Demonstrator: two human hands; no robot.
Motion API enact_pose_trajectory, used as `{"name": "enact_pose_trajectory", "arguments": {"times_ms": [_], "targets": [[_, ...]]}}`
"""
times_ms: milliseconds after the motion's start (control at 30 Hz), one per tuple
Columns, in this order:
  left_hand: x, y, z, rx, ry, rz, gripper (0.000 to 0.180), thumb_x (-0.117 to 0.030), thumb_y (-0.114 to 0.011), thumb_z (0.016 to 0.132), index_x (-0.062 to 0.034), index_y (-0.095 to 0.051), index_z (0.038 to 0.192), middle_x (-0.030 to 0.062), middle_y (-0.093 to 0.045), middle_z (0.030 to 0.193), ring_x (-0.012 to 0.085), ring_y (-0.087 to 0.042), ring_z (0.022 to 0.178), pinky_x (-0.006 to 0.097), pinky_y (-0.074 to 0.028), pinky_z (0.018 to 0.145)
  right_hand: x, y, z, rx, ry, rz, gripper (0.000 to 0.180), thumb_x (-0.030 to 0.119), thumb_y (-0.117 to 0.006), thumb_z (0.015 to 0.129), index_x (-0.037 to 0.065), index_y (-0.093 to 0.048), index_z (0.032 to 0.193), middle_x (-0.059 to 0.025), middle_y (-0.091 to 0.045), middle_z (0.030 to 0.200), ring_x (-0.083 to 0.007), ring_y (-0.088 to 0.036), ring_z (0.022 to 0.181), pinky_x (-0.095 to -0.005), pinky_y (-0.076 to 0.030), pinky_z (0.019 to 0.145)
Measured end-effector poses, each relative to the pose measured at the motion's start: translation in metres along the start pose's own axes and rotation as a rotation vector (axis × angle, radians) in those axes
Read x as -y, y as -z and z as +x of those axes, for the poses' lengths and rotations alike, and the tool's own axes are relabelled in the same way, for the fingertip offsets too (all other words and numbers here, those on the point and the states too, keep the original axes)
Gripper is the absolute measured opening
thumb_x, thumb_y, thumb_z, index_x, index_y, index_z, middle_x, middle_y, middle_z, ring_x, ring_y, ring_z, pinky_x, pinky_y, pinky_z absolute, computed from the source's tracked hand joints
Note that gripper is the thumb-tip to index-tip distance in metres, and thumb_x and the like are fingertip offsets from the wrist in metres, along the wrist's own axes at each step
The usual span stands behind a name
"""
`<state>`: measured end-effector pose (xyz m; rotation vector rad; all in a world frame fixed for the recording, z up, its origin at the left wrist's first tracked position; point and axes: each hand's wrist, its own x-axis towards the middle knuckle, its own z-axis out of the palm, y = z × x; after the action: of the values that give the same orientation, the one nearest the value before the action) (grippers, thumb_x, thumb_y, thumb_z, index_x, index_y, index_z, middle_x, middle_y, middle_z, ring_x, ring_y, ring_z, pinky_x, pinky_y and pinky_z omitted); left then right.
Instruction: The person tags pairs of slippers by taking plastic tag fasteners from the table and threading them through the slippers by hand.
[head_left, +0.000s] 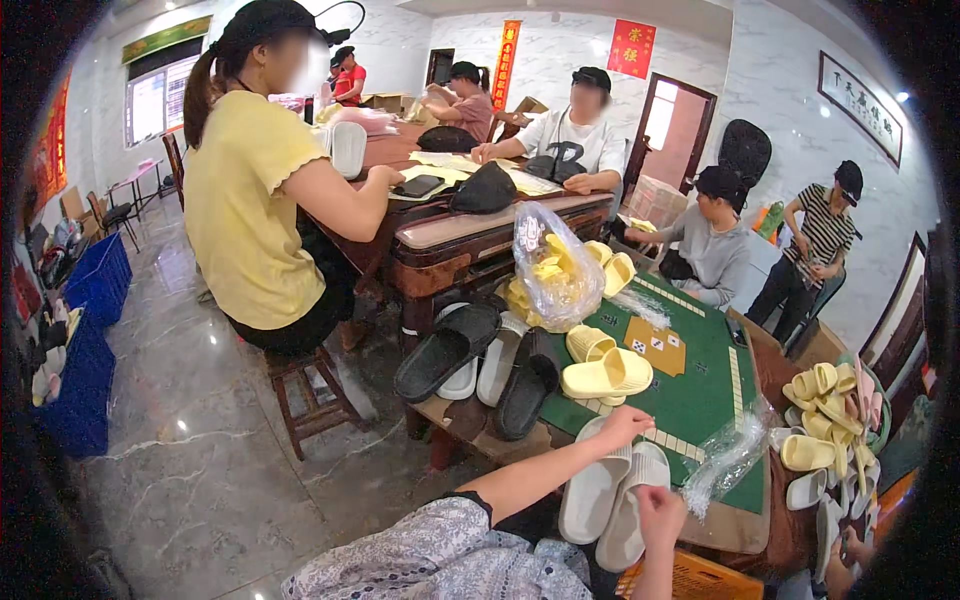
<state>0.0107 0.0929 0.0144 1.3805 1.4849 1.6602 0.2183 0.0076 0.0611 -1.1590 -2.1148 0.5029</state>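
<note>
My left hand [626, 424] is held over the toe end of a pair of white slide slippers [590, 500] at the table's near edge. Its fingertips are pinched together. Beside the right slipper, my right hand [661, 512] is raised with its fingers curled closed. Whatever either hand pinches is too small to make out. A bundle of clear plastic strands [722, 462] lies just right of my hands. Farther in, yellow slippers [612, 374] rest on the green tabletop [690, 385]. Black slippers [447, 350] and other white ones stand on the left edge.
A clear bag [560, 275] of yellow pieces sits behind the yellow slippers. More yellow slippers [825, 410] are heaped at the right. An orange crate [705, 578] is below the near edge. Co-workers sit around, one on a wooden stool [300, 395]; blue crates [85, 385] line the left.
</note>
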Motion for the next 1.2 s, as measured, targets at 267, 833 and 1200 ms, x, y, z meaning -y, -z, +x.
{"name": "enact_pose_trajectory", "arguments": {"times_ms": [267,833,1200], "targets": [[0.01,-0.002,0.007,0.007,-0.03,-0.046,0.028,-0.028,-0.068,0.082,-0.0035,-0.072,0.095,0.0104,-0.07,0.078,0.0176,-0.064,0.07,0.032,-0.049,0.066,-0.027,-0.032,0.097,-0.082,0.083,0.235,0.017,0.012,-0.069,0.08,0.002,-0.068,0.094,-0.0074,-0.068,0.081,-0.0145,-0.06,0.064,-0.028,-0.049,0.059],[0.009,0.019,0.005,0.047,0.122,-0.324,0.029,-0.022,-0.051,0.096,-0.0023,-0.066,0.111,0.0023,-0.065,0.088,0.0103,-0.057,0.08,0.026,-0.046,0.074,-0.02,-0.049,0.126,0.199,-0.412,0.756,0.013,0.02,-0.067,0.08,0.011,-0.07,0.089,0.0069,-0.057,0.067,-0.0019,-0.044,0.051,-0.0185,-0.028,0.042],[0.001,-0.001,0.006,0.133,0.03,-0.357,0.013,-0.009,-0.044,0.099,-0.0023,-0.045,0.11,0.0127,-0.062,0.104,0.0179,-0.061,0.093,0.03,-0.051,0.084,-0.035,-0.058,0.108,-0.009,-0.304,0.818,0.017,0.02,-0.07,0.084,0.005,-0.07,0.091,0.0043,-0.059,0.07,-0.0035,-0.049,0.058,-0.0209,-0.039,0.049]]}}
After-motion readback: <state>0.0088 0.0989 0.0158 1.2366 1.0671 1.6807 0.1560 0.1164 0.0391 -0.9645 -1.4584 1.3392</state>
